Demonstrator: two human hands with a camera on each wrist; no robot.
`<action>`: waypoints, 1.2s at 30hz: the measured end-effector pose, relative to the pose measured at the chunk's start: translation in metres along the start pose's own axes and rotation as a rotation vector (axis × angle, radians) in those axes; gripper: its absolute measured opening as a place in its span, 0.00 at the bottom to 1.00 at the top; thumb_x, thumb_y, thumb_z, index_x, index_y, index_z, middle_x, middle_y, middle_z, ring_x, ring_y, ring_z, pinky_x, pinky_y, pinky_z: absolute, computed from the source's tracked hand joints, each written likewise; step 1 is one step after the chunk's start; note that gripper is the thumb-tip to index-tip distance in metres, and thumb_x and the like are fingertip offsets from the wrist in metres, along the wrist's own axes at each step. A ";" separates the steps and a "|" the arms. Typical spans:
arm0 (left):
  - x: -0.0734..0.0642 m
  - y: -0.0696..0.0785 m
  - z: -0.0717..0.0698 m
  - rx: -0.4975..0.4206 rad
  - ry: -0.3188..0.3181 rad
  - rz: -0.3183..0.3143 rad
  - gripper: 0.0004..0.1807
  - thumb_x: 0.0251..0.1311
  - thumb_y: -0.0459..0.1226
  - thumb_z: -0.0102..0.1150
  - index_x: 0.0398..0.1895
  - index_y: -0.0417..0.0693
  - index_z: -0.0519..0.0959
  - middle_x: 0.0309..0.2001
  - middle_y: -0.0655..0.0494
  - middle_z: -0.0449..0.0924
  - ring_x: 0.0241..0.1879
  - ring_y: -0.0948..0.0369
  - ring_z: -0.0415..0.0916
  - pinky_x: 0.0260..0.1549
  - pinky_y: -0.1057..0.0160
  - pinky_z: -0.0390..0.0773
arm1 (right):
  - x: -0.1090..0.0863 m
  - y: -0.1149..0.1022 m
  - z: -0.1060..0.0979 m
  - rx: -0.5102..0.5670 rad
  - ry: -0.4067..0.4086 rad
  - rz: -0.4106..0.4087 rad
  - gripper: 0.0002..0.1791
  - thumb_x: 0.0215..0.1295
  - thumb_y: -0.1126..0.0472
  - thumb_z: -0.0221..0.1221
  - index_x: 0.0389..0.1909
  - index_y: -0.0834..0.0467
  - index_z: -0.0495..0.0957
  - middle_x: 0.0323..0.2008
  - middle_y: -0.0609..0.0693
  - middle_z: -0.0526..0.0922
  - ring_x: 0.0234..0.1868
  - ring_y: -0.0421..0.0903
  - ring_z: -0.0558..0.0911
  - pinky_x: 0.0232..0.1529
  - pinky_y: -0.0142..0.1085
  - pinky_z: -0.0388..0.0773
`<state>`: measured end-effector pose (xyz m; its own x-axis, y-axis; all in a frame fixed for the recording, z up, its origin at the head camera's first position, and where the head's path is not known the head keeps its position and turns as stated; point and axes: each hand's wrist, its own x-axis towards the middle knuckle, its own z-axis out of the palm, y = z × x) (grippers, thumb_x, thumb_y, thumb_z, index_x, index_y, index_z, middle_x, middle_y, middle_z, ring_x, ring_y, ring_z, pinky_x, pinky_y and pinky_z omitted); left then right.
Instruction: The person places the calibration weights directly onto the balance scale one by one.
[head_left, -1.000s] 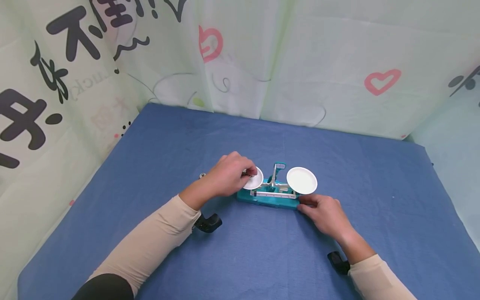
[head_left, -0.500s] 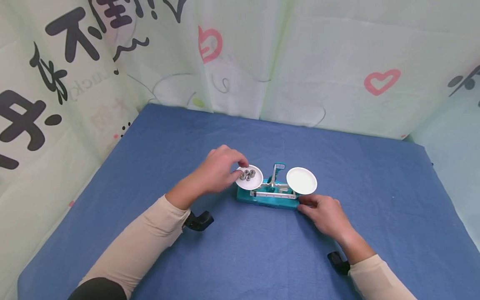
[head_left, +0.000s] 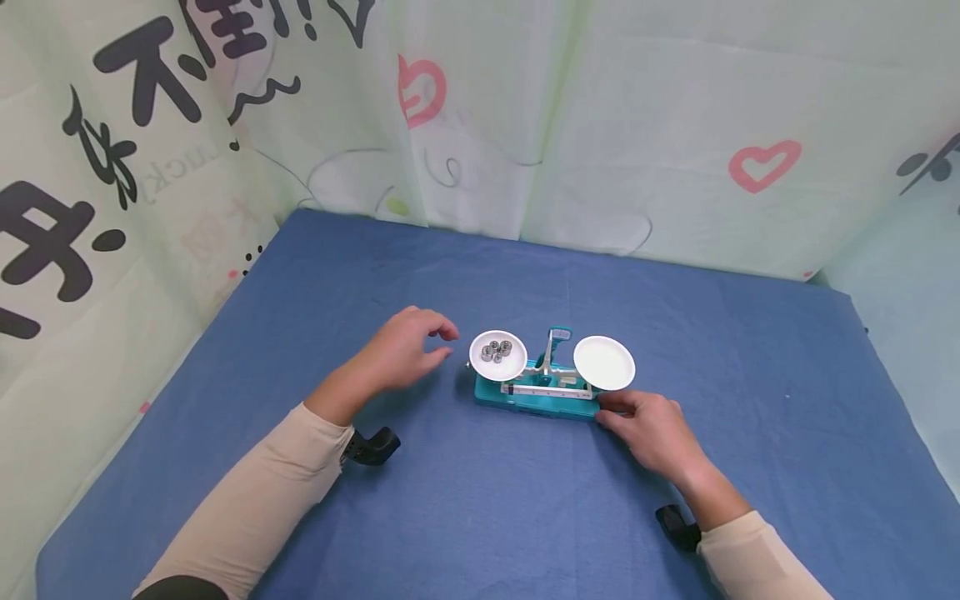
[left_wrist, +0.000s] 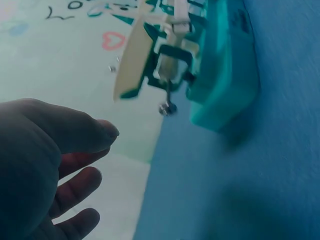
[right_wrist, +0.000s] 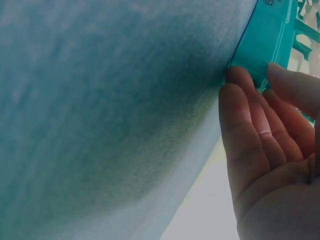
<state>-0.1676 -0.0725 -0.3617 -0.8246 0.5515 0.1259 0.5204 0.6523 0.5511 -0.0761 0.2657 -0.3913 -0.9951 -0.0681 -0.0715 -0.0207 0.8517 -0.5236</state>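
A teal balance scale (head_left: 536, 405) with two white pans stands mid-table in the head view. Several small metal weights (head_left: 496, 351) lie grouped on its left pan (head_left: 516, 365), while the right pan (head_left: 603, 362) holds nothing. My left hand (head_left: 397, 350) hovers to the left of that loaded pan, thumb and fingers parted, holding nothing. The left wrist view shows the scale's end and a metal adjusting nut (left_wrist: 168, 108) just beyond the thumb. At the other end, my right hand (head_left: 651, 429) grips the corner of the base (right_wrist: 265, 37) between thumb and fingers.
A blue cloth (head_left: 480, 500) covers the table beneath the scale. Pale printed curtains (head_left: 637, 108) hang behind and to the left of it. A black wrist device (head_left: 375, 447) sits under the left forearm, another (head_left: 677, 527) beside the right.
My left hand has let go of the weights and drawn back leftward from the left pan, uncovering them. The right hand and the scale have stayed in place.
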 end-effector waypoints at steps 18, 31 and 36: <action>-0.014 -0.047 0.012 -0.017 -0.060 -0.168 0.16 0.64 0.30 0.64 0.54 0.37 0.80 0.52 0.46 0.81 0.54 0.48 0.75 0.57 0.49 0.71 | 0.000 0.000 -0.001 -0.004 0.003 0.001 0.16 0.67 0.59 0.63 0.50 0.65 0.84 0.45 0.58 0.87 0.48 0.57 0.84 0.49 0.54 0.77; -0.022 -0.055 0.021 -0.038 -0.047 -0.265 0.13 0.67 0.32 0.61 0.53 0.39 0.81 0.50 0.44 0.81 0.52 0.49 0.77 0.52 0.49 0.75 | -0.001 -0.004 -0.001 0.002 -0.013 0.023 0.16 0.67 0.60 0.63 0.51 0.66 0.83 0.46 0.60 0.86 0.48 0.57 0.84 0.49 0.54 0.78; -0.024 -0.056 0.023 -0.050 -0.027 -0.276 0.13 0.67 0.32 0.62 0.52 0.40 0.81 0.49 0.45 0.81 0.51 0.50 0.78 0.51 0.50 0.75 | -0.001 -0.003 -0.002 0.000 -0.011 0.019 0.16 0.67 0.60 0.63 0.50 0.66 0.84 0.46 0.59 0.86 0.48 0.56 0.84 0.48 0.53 0.78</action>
<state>-0.1714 -0.1101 -0.4149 -0.9270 0.3708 -0.0568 0.2646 0.7535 0.6018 -0.0752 0.2639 -0.3880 -0.9942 -0.0575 -0.0912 -0.0014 0.8531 -0.5218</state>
